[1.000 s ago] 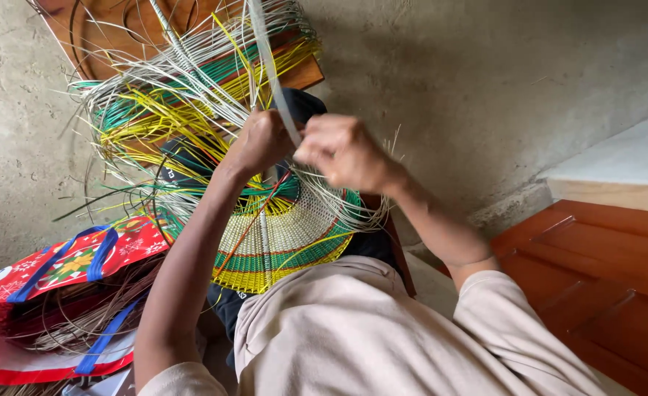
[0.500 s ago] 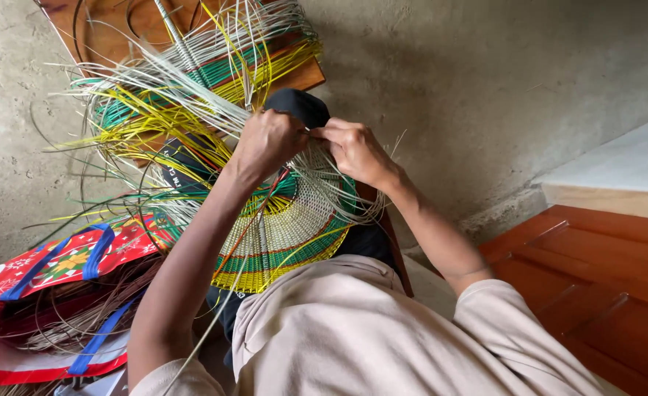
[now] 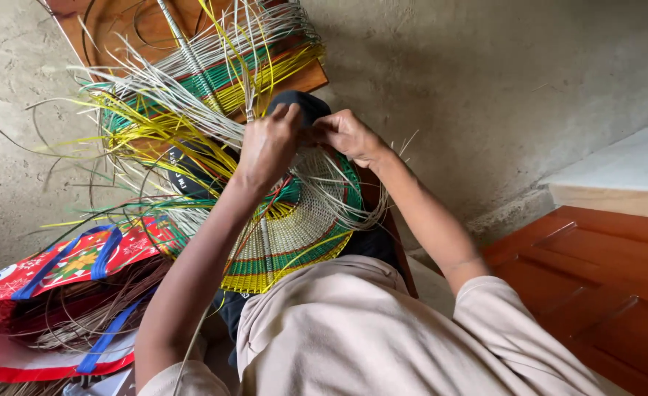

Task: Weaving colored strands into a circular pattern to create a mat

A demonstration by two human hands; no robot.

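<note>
Rough concrete walls surround a half-woven basket (image 3: 295, 235) at centre frame. Left hand (image 3: 269, 143) and right hand (image 3: 346, 136) both pinch loose strips (image 3: 192, 95) at its upper edge. Strips seem light, springy; best gripped near the weave.
</note>
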